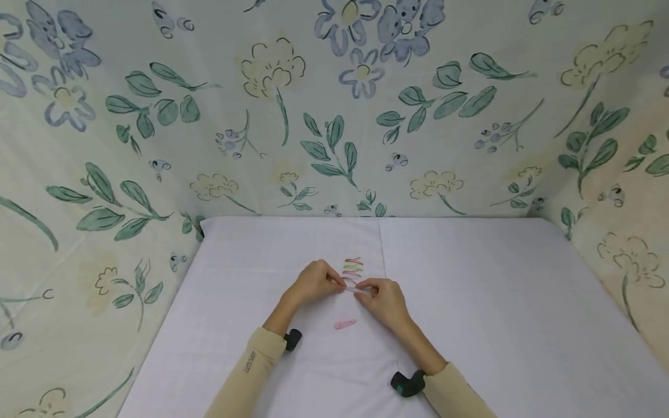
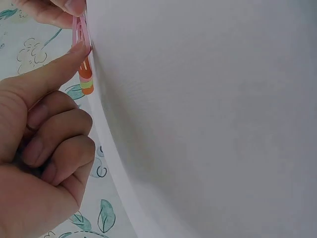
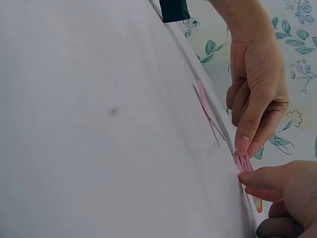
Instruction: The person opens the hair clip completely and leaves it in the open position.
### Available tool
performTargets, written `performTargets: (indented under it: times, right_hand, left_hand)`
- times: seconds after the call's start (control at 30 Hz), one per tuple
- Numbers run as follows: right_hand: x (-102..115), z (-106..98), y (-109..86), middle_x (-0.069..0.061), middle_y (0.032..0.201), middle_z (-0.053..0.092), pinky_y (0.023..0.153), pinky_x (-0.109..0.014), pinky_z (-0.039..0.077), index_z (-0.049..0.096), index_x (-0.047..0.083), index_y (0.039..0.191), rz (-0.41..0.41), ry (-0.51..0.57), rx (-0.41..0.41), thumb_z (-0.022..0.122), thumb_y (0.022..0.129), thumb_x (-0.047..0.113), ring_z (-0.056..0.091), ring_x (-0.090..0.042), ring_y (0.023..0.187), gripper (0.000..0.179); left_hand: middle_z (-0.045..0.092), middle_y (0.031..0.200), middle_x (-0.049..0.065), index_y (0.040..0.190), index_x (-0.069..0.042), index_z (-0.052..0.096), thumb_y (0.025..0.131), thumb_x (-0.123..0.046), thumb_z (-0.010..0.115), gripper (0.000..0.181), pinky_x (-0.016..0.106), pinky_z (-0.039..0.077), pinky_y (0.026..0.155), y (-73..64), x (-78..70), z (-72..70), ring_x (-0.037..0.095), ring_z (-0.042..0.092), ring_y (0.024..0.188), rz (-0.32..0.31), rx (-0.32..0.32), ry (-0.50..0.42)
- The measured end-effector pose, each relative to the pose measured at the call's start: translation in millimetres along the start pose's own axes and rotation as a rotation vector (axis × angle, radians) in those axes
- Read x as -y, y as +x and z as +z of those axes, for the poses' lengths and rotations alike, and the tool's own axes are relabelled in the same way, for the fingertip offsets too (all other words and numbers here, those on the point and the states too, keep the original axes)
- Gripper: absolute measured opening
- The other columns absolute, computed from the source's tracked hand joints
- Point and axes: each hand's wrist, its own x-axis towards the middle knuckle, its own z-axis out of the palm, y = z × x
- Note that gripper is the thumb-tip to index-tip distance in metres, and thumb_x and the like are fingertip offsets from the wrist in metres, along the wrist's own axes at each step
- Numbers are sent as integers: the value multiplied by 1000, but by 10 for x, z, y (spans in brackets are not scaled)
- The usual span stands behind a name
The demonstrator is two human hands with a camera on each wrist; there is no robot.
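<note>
In the head view, my left hand (image 1: 317, 283) and right hand (image 1: 385, 299) meet over the white cloth. Their fingertips pinch opposite ends of a pink snap hair clip (image 1: 350, 284). The right wrist view shows this pink clip (image 3: 243, 161) with slots, between the left hand (image 3: 260, 94) above and the right hand (image 3: 292, 191) below. Just beyond the fingers lies a row of hair clips (image 1: 352, 267) in red, green and pink. Nearer the body, another pink hair clip (image 1: 345, 324) lies on the cloth; from the right wrist it looks partly sprung apart (image 3: 205, 109).
White cloth (image 1: 502, 302) covers the table, with a crease running near the row of clips. Behind and at the sides hangs a floral curtain (image 1: 334, 116). Black wrist cameras (image 1: 407, 384) sit at the sleeve cuffs.
</note>
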Motion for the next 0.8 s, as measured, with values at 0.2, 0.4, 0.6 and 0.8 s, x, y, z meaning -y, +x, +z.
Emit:
performTargets:
  times: [0.2,0.4,0.6,0.8]
  right_hand:
    - [-12,-25,11,5,54,41,46,-20,24,83,8,96,48,-22,-12,86,83,10,30,-1,47,14]
    - [-13,-43,21,5,54,42,46,-20,24,83,9,98,45,-34,-8,87,83,11,30,0,47,15]
    - [-39,-36,29,4,54,43,47,-20,25,82,6,100,34,-37,-18,87,82,11,31,-2,48,20]
    - [-5,-83,15,6,54,40,49,-19,25,81,5,105,41,-2,9,87,84,12,31,-2,50,23]
  left_hand:
    - [68,74,-2,89,-14,85,85,-16,86,4,21,37,60,60,-26,24,8,49,65,-26,-8,15]
    - [70,76,-2,88,-15,85,84,-17,86,4,22,37,60,63,-17,14,9,48,65,-44,-17,31]
    - [67,73,-2,87,-15,85,84,-16,86,4,21,36,59,46,17,6,8,46,64,-40,-34,21]
    - [60,65,-4,88,-14,85,85,-13,85,3,20,33,56,-38,5,-44,8,43,60,-48,-65,-35]
